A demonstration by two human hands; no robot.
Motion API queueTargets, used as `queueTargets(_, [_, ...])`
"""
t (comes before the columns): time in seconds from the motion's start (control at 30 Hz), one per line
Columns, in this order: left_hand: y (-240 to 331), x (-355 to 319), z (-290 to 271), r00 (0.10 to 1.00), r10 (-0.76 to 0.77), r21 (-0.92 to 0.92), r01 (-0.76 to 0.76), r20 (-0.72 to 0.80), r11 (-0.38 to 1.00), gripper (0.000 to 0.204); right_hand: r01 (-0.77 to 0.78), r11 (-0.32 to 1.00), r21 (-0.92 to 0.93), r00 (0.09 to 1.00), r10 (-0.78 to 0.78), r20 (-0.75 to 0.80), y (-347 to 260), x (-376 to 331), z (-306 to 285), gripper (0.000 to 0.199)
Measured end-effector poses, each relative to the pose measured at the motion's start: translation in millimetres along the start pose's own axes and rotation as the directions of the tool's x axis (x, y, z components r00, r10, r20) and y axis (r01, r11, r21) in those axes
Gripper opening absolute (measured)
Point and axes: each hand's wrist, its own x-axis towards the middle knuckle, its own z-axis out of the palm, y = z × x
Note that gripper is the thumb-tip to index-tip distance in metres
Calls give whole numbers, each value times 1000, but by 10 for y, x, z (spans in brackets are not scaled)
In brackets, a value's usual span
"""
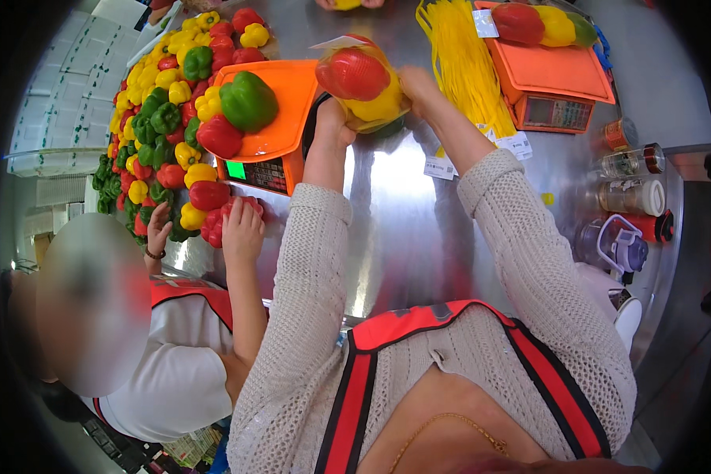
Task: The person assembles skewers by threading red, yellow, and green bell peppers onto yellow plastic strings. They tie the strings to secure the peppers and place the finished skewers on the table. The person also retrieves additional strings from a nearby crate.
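Bell peppers [165,118] lie heaped at the desk's [383,213] left, beside an orange scale [291,110] bearing a large green pepper [249,102]. Just right of its tray, the left hand [334,122] and right hand [421,90] hold a netted pack [357,77] of peppers between them. Farther right lie yellow nets [460,67], then another orange scale [547,73] carrying a similar pack [557,27].

A red vest [407,322] with black edges is worn over a beige knitted sweater [482,355], and between the vest straps [355,407] is a golden necklace [450,415]
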Motion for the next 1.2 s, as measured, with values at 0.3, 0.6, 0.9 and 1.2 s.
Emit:
queueTargets(0.3, [-320, 381, -321, 998, -16, 10, 17, -58, 1000, 37, 208, 784, -585, 964, -267, -14, 634, 269, -169, 38])
queueTargets(0.6, [-567, 516, -412, 978, 209, -37, -210, -12, 977, 45, 325, 542, -775, 907, -412, 92, 710, 291, -198, 32])
queueTargets(0.9, [-907, 385, -624, 931, 349, 186, -364, 108, 913, 27, 272, 888, -370, 959, -280, 33, 1202, 308, -392, 31])
queueTargets(1.2, [-2598, -230, -1688, 917, 254, 634, -397, 308, 663, 20, 120, 829, -546, 982, -180, -57, 1869, -1496, -780, 34])
